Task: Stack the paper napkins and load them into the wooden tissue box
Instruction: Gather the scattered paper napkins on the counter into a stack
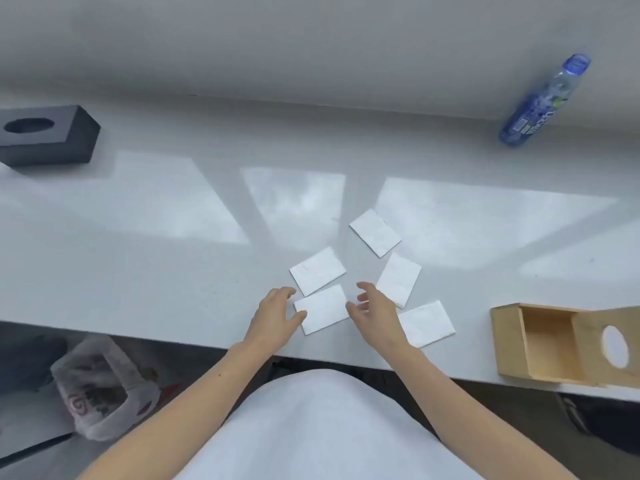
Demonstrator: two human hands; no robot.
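Several folded white paper napkins lie spread on the white table near its front edge. The nearest napkin (322, 309) sits between my two hands. My left hand (275, 315) rests open at its left edge, thumb touching the napkin. My right hand (374, 308) hovers open at its right edge, partly over another napkin (400, 278). More napkins lie behind (317, 270), farther back (375, 232) and to the right (427, 323). The wooden tissue box (512, 341) stands at the right front edge, open on its side, its lid with an oval hole (614, 346) facing right.
A dark grey tissue box (48, 135) with an oval opening sits at the far left. A blue plastic bottle (545, 102) stands at the back right by the wall. Below the table's left front edge a plastic bag (100, 386) sits on the floor.
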